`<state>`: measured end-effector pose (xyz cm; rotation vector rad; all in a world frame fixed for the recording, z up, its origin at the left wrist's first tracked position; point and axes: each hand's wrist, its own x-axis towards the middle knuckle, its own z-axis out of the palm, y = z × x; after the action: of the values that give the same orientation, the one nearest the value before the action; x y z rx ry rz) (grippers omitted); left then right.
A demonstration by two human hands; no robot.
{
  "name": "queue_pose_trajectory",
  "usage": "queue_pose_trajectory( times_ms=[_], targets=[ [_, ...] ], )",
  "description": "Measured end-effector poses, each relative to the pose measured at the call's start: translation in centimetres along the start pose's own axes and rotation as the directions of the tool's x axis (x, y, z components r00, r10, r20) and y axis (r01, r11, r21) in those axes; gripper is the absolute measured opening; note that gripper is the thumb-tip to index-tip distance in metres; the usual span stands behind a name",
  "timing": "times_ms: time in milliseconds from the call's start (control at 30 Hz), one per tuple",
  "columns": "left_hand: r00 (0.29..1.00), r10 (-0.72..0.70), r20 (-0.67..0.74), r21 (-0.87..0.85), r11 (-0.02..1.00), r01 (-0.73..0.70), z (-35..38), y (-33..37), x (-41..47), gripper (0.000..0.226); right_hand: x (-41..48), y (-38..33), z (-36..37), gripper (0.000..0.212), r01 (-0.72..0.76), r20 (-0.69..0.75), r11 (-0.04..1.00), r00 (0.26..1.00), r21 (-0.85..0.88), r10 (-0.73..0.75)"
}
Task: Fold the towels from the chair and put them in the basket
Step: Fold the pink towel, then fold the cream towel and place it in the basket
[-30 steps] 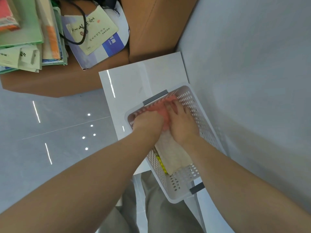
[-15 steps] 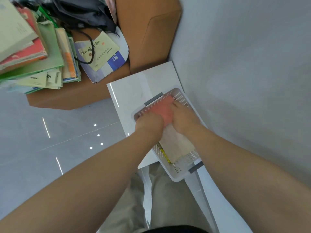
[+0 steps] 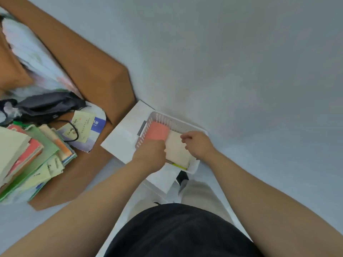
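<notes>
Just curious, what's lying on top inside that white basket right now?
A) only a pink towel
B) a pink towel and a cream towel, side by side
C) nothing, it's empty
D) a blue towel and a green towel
B: the basket shows a folded pink towel at its far end, with a cream towel right beside it, nearer the person.
</notes>
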<state>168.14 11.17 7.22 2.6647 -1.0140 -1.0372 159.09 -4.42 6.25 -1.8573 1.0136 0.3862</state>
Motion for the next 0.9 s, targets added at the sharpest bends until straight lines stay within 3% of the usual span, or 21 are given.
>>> queue_pose_trajectory(
  times_ms=[133,233,433,633,700,900],
  targets=[
    [0.951,0.286,0.116,0.170,0.938,-0.302,1.8,3.5,-4.3,0.021,-9.9,4.5,0.4,0.031,-0.072,-0.207,0.912,0.964,0.405,0.168],
    [0.865,0.442,0.238,0.232,0.839,-0.492,3.9,8.0,-8.4,0.022,-18.4,9.5,1.5,0.029,-0.095,-0.314,0.825,0.896,0.557,0.315],
    [0.593,0.690,0.416,0.274,0.527,-0.805,11.2,20.2,-17.5,0.020,-33.7,21.8,3.5,0.029,-0.016,-0.433,0.570,0.632,0.822,0.642],
    [0.339,0.766,0.545,0.183,0.287,-0.940,24.0,31.1,-31.3,0.020,-49.8,34.1,7.5,0.027,0.226,-0.389,0.322,0.407,0.920,0.826],
    [0.306,0.759,0.575,0.136,0.280,-0.950,29.5,34.5,-36.6,0.017,-55.6,38.6,8.9,0.026,0.259,-0.374,0.297,0.337,0.919,0.864],
    [0.309,0.692,0.653,-0.038,0.437,-0.899,43.5,42.1,-51.9,0.007,-72.7,50.3,12.4,0.026,0.225,-0.298,0.247,0.232,0.943,0.926]
  ],
)
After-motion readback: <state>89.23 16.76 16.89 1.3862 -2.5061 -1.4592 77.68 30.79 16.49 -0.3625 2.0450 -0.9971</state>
